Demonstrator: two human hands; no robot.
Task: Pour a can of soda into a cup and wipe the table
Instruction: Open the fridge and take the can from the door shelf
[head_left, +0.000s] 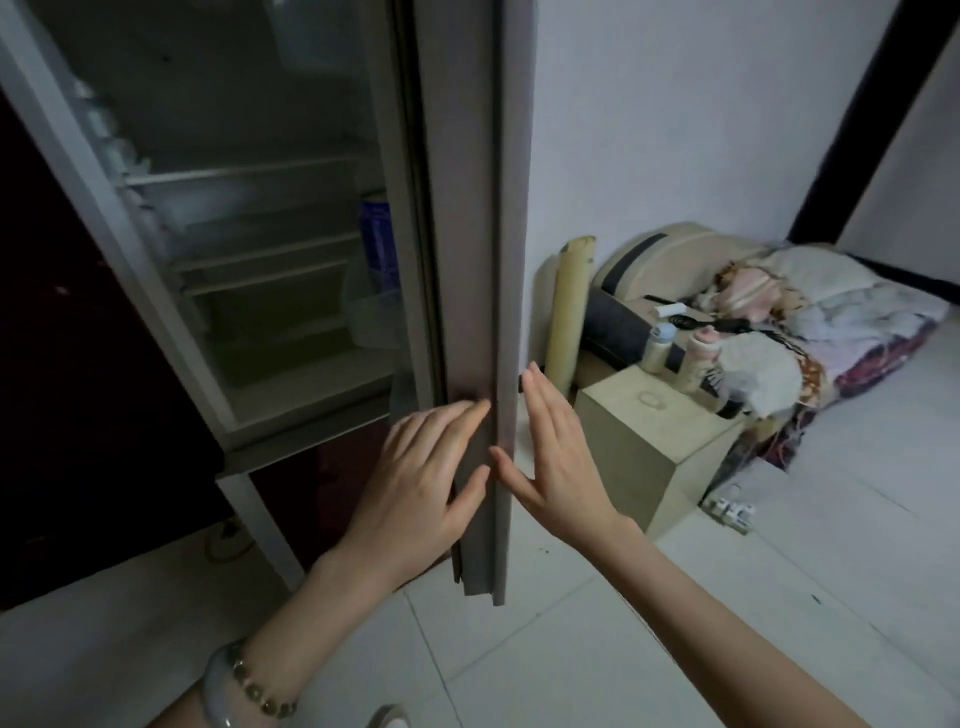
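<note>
A fridge stands open in front of me, and its grey door (480, 260) is seen edge-on in the middle of the view. My left hand (421, 483) lies with straight fingers against the inner side of the door's edge. My right hand (558, 457) lies flat on the outer side, fingers pointing up. Inside the fridge are white shelves (249, 249) and a blue packet (378, 236) in the door rack. No soda can, cup or cloth shows in this view.
A beige cabinet (649, 441) stands right of the door with small bottles (675, 353) beside it. A sofa with heaped blankets (831, 312) fills the far right. White floor tiles (675, 623) lie below. A dark red cabinet (78, 364) is at the left.
</note>
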